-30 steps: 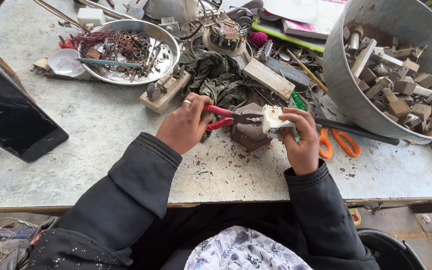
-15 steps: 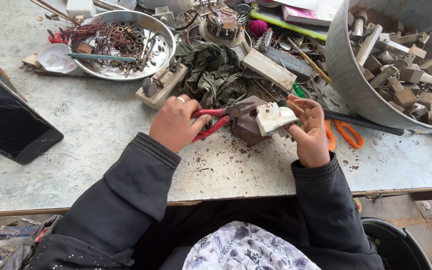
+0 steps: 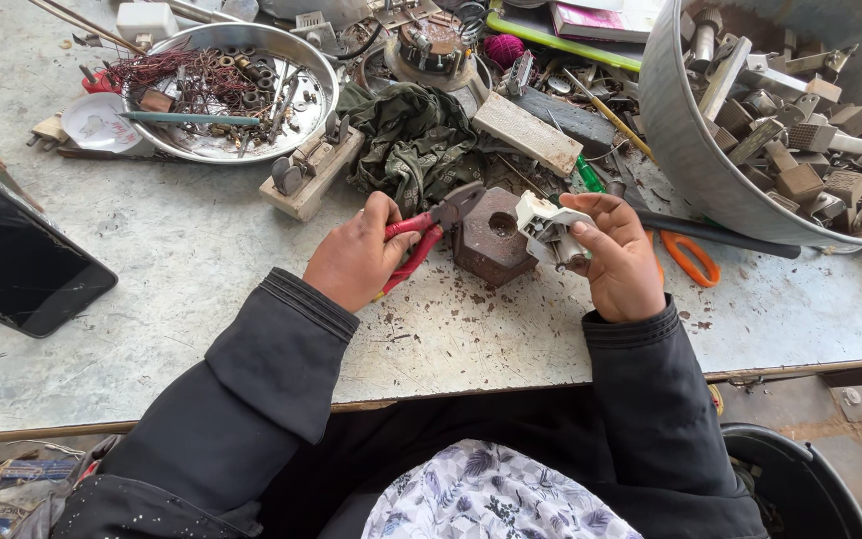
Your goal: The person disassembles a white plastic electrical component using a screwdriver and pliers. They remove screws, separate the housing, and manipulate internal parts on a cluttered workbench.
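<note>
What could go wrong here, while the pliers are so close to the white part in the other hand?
The left hand points red-handled pliers toward the small white part that the right hand pinches; a slip could perhaps nick those fingers. The part is held above a brown metal block amid clutter, so loosened pieces might get lost.

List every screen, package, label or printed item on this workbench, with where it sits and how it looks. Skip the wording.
Dark flat rectangular screen: left edge of the grey worktable, tilted, black, unlit, glossy.
Pink and white printed booklet: top centre, lying on a flat green tray, partly cut off by the frame.
White round lid with a faint printed figure: top left, beside the round metal bowl of scrap wire.
</note>
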